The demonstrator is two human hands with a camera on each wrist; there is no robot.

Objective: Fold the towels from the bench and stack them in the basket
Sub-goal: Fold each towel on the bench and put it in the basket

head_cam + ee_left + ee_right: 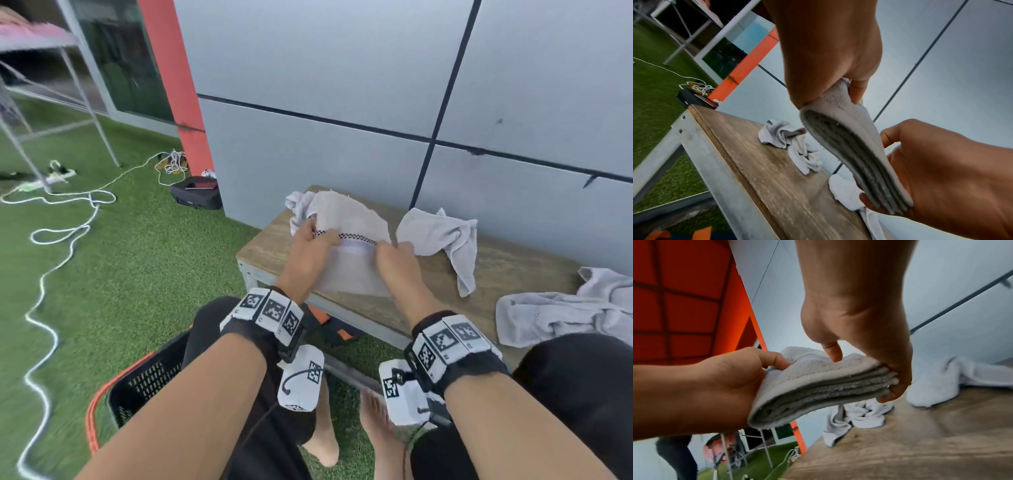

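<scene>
A folded white towel [349, 240] with a checkered band is lifted just above the wooden bench [496, 270]. My left hand [313, 240] grips its left end and my right hand [394, 255] grips its right end. The wrist views show its stacked layers [855, 155] [818, 386] pinched between thumb and fingers of both hands [830, 65] [865, 331]. Loose crumpled towels lie on the bench: one behind the folded towel [299, 205], one to its right [442, 236], and a larger heap at the far right [561, 308]. The black basket [147, 380] with an orange rim stands on the grass at lower left.
A grey panelled wall [342, 85] runs right behind the bench. White cable [58, 236] loops across the green turf to a power strip [58, 176]. A black case [198, 192] sits by the orange column [174, 85]. My knees and bare feet [322, 442] are in front of the bench.
</scene>
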